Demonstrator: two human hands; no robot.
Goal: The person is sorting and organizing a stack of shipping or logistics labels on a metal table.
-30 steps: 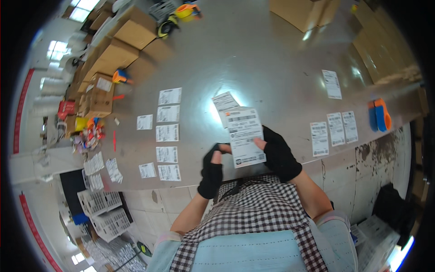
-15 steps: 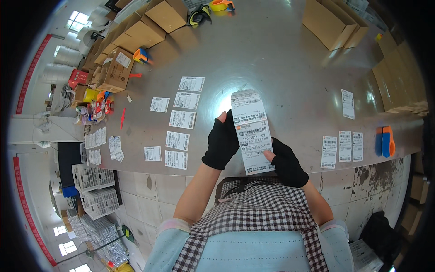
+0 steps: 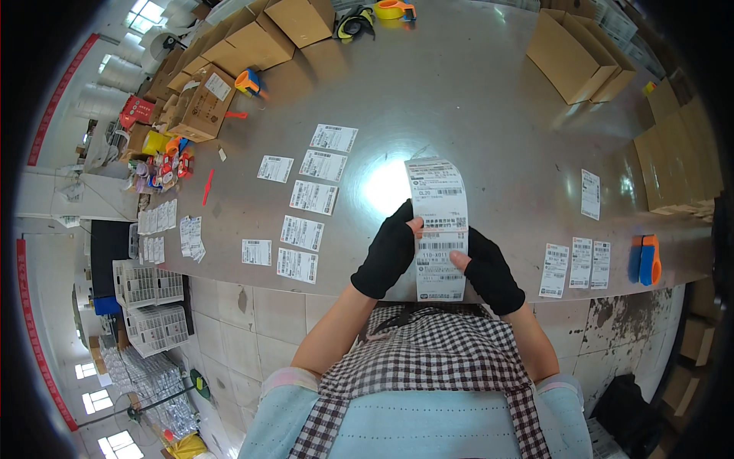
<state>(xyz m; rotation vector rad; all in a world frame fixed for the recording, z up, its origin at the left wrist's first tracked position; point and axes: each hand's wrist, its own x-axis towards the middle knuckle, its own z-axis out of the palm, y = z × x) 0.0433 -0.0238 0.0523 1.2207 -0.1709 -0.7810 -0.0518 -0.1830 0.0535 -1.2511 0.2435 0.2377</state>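
A strip of white shipping labels [image 3: 440, 199] hangs between my hands above the table's near edge, its far end curling. My left hand [image 3: 388, 252], in a black fingerless glove, grips the strip's left edge with the thumb on top. My right hand [image 3: 489, 271], gloved the same way, pinches the lower right edge, thumb over the print and fingers hidden beneath. Left of the strip, single labels [image 3: 313, 196] lie in a column on the metal table [image 3: 474, 138]. Several more labels [image 3: 581, 262] rest at the right, beside a blue and orange tape dispenser [image 3: 646, 260].
Cardboard boxes [image 3: 248, 46] line the far left, and open cartons [image 3: 569, 57] stand far right. A labelled box [image 3: 202, 107] sits near another tape dispenser [image 3: 248, 82]. Label stacks [image 3: 193, 237] and a red cutter [image 3: 208, 188] lie at left. White crates [image 3: 153, 306] stand beyond the table edge.
My left hand has moved down along the strip, and its thumb now lies on top. The strip has turned straighter and shifted slightly right. The whole view has tilted a little.
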